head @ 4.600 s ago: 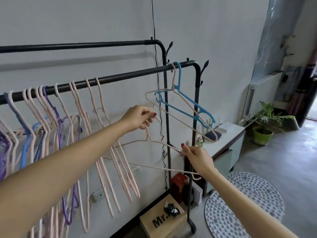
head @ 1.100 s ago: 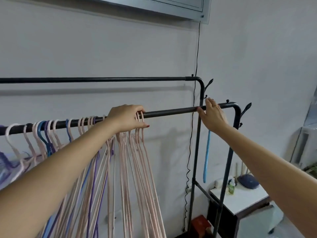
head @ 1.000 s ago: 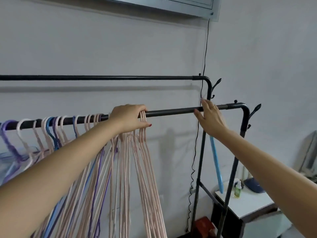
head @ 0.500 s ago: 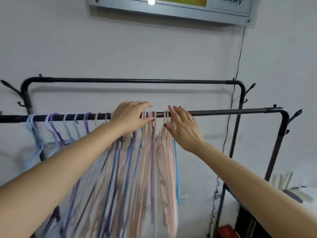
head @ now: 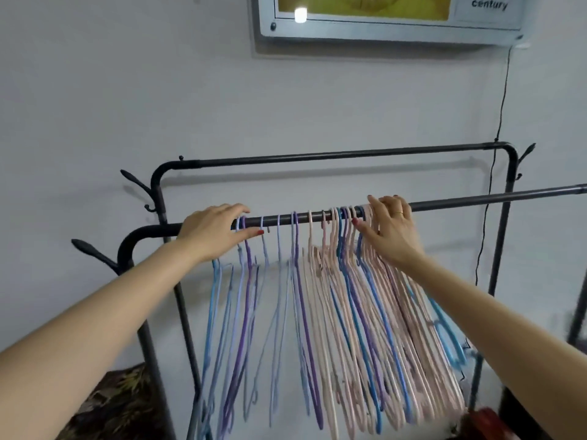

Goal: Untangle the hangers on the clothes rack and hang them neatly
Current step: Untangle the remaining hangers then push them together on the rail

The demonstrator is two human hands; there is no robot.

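Observation:
A black clothes rack has a front rail and a higher back rail. Several thin hangers hang side by side on the front rail: blue and purple hangers at the left, pink hangers mixed with blue at the right. My left hand lies over the rail at the left end of the row, fingers straight, touching the first hooks. My right hand presses with straight fingers against the hooks at the right end of the row.
A framed sign hangs on the white wall above. A black cable runs down the wall at right. A patterned brown fabric lies at lower left, and a red object sits low at right.
The view has swung left to the rack's left end. My hands have moved apart along the front rail and the hangers are spread out between them.

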